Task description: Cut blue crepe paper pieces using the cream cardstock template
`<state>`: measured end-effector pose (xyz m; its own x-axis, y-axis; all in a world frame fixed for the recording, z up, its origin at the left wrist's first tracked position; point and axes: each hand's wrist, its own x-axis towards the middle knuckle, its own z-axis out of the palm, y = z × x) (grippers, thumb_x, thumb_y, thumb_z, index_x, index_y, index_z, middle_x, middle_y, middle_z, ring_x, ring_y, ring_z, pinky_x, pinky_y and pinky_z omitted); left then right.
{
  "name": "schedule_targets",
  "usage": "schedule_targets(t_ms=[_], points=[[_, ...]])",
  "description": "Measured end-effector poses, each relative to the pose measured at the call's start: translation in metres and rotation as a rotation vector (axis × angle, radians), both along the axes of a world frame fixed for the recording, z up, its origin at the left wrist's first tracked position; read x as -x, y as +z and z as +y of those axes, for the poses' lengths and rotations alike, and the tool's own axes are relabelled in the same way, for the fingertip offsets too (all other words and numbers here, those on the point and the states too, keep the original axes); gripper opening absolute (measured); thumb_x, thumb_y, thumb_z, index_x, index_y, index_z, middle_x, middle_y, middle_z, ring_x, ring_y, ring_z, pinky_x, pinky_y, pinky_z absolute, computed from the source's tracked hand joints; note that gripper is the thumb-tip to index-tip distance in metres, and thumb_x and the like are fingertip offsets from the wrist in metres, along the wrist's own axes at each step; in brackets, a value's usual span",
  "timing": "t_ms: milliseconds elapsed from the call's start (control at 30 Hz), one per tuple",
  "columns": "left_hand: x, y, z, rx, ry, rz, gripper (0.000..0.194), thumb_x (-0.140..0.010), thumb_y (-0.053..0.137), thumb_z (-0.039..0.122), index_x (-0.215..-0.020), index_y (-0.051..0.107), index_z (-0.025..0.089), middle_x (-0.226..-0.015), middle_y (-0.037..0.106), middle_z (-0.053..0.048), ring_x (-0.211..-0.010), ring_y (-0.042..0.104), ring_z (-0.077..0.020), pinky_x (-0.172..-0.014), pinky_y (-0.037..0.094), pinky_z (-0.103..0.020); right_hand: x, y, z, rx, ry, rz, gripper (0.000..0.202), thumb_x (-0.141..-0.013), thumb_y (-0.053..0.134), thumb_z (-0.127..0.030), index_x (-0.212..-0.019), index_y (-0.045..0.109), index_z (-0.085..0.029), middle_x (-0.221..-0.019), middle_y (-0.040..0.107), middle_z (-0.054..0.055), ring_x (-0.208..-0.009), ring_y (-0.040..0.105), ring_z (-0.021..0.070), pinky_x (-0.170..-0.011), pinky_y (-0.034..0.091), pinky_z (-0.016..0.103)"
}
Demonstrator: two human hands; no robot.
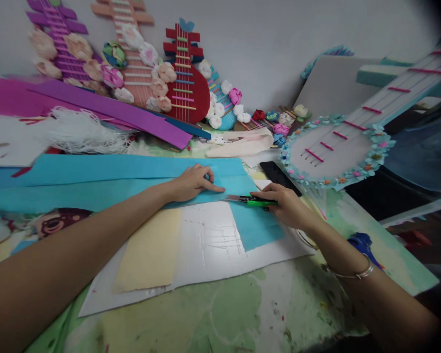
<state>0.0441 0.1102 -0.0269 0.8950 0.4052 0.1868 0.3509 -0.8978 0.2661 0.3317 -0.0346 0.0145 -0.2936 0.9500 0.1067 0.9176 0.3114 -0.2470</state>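
My right hand (288,203) grips a green utility knife (255,200), its blade pointing left onto a turquoise sheet (147,189). The blade tip lies at a cut edge of that sheet, just below my left fingertip. Pressed on the sheet, my left hand (194,184) has its index finger stretched out and the others partly bent, holding nothing. A turquoise piece (259,228) lies below the knife, on a white board (209,245) marked with scratches. A cream sheet (150,250) rests on the board's left part.
Decorated toy lutes lean at the back, among them a red one (185,88). A flower-rimmed round instrument (338,147) stands at right. White strings (86,130) and purple strips (113,108) lie at left. A dark phone-like slab (279,176) and blue object (363,245) sit near my right arm.
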Motion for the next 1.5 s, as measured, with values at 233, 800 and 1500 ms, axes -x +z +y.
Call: schedule_targets(t_ms=[233, 800, 1500], points=[[0.000, 0.000, 0.000, -0.011, -0.007, 0.000, 0.047, -0.103, 0.026, 0.027, -0.122, 0.064, 0.047, -0.107, 0.050, -0.005, -0.089, 0.038, -0.0219, -0.085, 0.028, -0.036, -0.004, -0.001, -0.006, -0.005, 0.011, 0.014, 0.071, -0.065, 0.046, 0.009, -0.123, 0.068, -0.026, -0.103, 0.064, 0.007, -0.093, 0.061, 0.0201, -0.086, 0.048, 0.030], [0.000, -0.001, 0.000, 0.010, 0.005, -0.029, 0.043, -0.102, 0.030, 0.030, -0.121, 0.064, 0.047, -0.107, 0.051, -0.005, -0.092, 0.041, -0.0220, -0.083, 0.028, -0.035, -0.002, -0.005, 0.006, -0.046, 0.022, -0.006, 0.064, -0.070, 0.049, 0.005, -0.122, 0.070, -0.026, -0.103, 0.065, 0.009, -0.095, 0.062, 0.0229, -0.086, 0.048, 0.034], [0.000, 0.000, 0.000, 0.009, 0.004, -0.009, 0.044, -0.101, 0.032, 0.026, -0.122, 0.063, 0.049, -0.107, 0.050, -0.004, -0.092, 0.041, -0.0220, -0.083, 0.029, -0.035, -0.006, -0.007, -0.001, -0.028, 0.005, 0.031, 0.072, -0.065, 0.049, 0.008, -0.124, 0.068, -0.028, -0.105, 0.064, 0.007, -0.096, 0.061, 0.0221, -0.088, 0.047, 0.034]])
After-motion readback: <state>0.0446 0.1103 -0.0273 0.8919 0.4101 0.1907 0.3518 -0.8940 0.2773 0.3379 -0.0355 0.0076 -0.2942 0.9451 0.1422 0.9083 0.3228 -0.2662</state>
